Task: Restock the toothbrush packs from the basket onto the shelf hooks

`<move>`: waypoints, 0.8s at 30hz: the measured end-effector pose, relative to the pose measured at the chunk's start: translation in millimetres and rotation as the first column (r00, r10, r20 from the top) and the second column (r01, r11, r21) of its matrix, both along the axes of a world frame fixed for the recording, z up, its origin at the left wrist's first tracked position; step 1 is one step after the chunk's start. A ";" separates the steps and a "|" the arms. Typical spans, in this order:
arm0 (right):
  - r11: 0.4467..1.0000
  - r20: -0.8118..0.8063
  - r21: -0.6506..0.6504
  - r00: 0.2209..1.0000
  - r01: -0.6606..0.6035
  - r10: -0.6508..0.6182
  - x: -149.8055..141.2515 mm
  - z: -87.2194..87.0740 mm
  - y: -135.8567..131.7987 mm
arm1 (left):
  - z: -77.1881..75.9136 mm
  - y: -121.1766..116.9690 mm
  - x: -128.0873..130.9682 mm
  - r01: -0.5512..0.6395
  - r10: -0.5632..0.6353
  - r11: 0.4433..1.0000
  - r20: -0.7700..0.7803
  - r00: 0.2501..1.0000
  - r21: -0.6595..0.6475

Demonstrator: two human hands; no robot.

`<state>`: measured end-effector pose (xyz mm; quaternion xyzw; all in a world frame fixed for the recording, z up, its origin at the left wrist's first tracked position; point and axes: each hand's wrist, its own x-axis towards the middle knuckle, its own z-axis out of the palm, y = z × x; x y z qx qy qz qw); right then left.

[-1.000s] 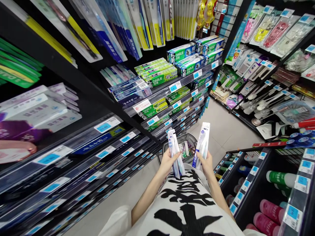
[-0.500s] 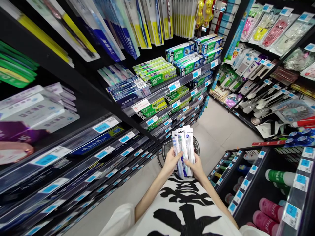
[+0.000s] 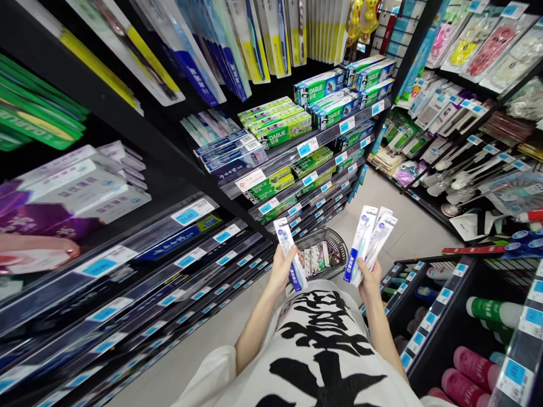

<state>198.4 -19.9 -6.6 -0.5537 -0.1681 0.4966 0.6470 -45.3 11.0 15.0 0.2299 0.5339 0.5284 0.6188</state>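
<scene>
My left hand (image 3: 280, 270) grips one toothbrush pack (image 3: 290, 253), white with a blue base, held upright in front of my stomach. My right hand (image 3: 370, 278) is closed round two similar toothbrush packs (image 3: 370, 242), fanned out and tilted to the right. Between my hands, on the floor below, stands a black wire shopping basket (image 3: 335, 242) with a few small packs in it. I am wearing a white shirt with black lettering (image 3: 326, 350).
A tall black shelf (image 3: 237, 181) on my left holds toothpaste boxes (image 3: 280, 127) and hanging toothbrush cards (image 3: 237, 45), with blue price tags along the edges. A lower shelf (image 3: 458, 305) on my right holds bottles. The tiled aisle (image 3: 394, 209) runs ahead to racks of kitchen tools.
Half a second ago both hands held the packs together in one bunch. Now they have drawn apart: one pack stays in my left hand, two went right with my right hand.
</scene>
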 end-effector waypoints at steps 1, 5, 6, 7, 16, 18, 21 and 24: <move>0.998 0.001 -0.003 0.998 -0.057 0.058 -7.2 0.6 -2.1 | 0.3 -1.0 6.9 0.027 -0.027 1.000 0.028 0.999 0.000; 0.941 0.052 -0.008 0.940 -0.338 0.338 -41.5 3.1 -11.1 | 0.5 -8.7 35.2 0.121 -0.124 0.992 0.091 0.988 0.031; 0.919 0.088 -0.011 0.915 -0.394 0.393 -48.3 4.1 -12.6 | 0.0 -10.8 40.2 0.152 -0.156 0.987 0.066 0.986 0.054; 0.901 0.128 -0.016 0.893 -0.433 0.432 -53.6 5.2 -13.6 | -0.7 -12.6 43.8 0.182 -0.185 0.980 0.030 0.982 0.075; 0.881 0.015 -0.014 0.880 -0.474 0.474 -61.8 7.4 -11.3 | -2.3 -15.6 31.9 0.181 -0.181 0.983 -0.007 0.983 0.032; 0.881 -0.031 -0.009 0.881 -0.473 0.472 -63.3 6.1 -11.7 | 0.7 -16.5 29.0 0.178 -0.178 0.984 -0.009 0.984 0.029; 0.876 -0.136 -0.018 0.869 -0.482 0.476 -65.3 4.4 -13.9 | 4.8 -18.2 28.4 0.184 -0.183 0.982 -0.016 0.983 0.036; 0.857 -0.191 -0.031 0.845 -0.514 0.500 -66.2 4.1 -17.1 | 6.0 -19.9 30.7 0.194 -0.193 0.980 -0.017 0.981 0.042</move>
